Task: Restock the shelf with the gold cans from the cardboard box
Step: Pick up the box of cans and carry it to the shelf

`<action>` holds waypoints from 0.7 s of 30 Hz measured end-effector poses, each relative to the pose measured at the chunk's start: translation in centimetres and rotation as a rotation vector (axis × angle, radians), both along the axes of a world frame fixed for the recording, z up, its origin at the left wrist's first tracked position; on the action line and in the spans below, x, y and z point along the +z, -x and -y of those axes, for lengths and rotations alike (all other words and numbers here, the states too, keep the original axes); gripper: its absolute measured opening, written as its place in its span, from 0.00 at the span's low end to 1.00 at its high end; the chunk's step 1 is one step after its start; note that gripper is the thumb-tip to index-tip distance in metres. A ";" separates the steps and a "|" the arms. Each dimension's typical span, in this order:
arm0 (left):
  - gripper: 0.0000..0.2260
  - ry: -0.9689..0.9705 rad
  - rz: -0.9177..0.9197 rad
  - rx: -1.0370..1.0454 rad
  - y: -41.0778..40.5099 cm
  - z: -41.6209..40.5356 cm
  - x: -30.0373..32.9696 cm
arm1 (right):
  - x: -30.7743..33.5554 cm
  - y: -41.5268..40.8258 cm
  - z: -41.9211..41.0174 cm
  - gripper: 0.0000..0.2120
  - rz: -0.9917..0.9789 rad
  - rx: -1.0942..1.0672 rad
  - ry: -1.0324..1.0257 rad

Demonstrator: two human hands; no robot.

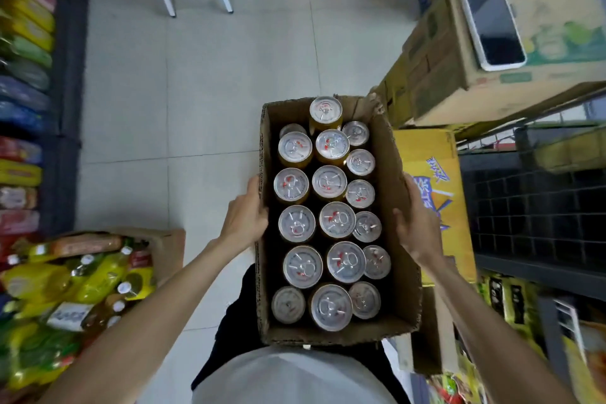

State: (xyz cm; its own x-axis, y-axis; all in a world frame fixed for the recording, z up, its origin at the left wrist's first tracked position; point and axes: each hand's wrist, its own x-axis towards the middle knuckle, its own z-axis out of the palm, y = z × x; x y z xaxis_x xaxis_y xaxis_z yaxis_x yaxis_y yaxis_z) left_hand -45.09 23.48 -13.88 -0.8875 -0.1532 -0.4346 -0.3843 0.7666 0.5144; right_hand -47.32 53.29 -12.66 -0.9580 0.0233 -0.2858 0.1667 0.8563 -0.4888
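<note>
A: where's the cardboard box (390, 174)?
B: held up at torso height over the tiled floor (203, 82); open top, gold cans (329, 182) upright inside in three rows, lids up; one can at the far end sits higher than the rest
A: hands?
B: left hand (244, 215) grips the left wall, thumb over the rim, fingers out of sight on the outside; right hand (416, 223) lies against the right wall, fingers spread and only lightly bent; box sits between the two palms
A: shelf?
B: dark wire shelf (537, 207) just right of the box; a yellow carton (426, 154) between them; phone (493, 26) lying on a carton above
</note>
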 end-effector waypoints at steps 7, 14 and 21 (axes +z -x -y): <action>0.27 0.012 0.008 0.054 5.4 12.5 2.3 | 0.2 7.1 12.5 0.35 0.033 0.027 0.080; 0.28 0.056 -0.006 0.148 15.4 22.9 3.8 | 0.5 19.5 23.2 0.34 0.030 0.106 0.109; 0.28 0.061 -0.020 0.301 28.1 30.8 5.1 | 1.4 35.6 32.5 0.33 -0.009 0.241 0.149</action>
State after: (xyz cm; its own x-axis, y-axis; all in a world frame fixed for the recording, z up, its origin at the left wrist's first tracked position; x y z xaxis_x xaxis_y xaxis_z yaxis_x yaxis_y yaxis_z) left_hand -73.16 -7.31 -8.75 -0.8067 -0.4355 -0.3996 -0.5889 0.6497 0.4808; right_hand -82.95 20.81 -11.24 -0.9332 -0.2476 -0.2604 -0.0382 0.7890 -0.6132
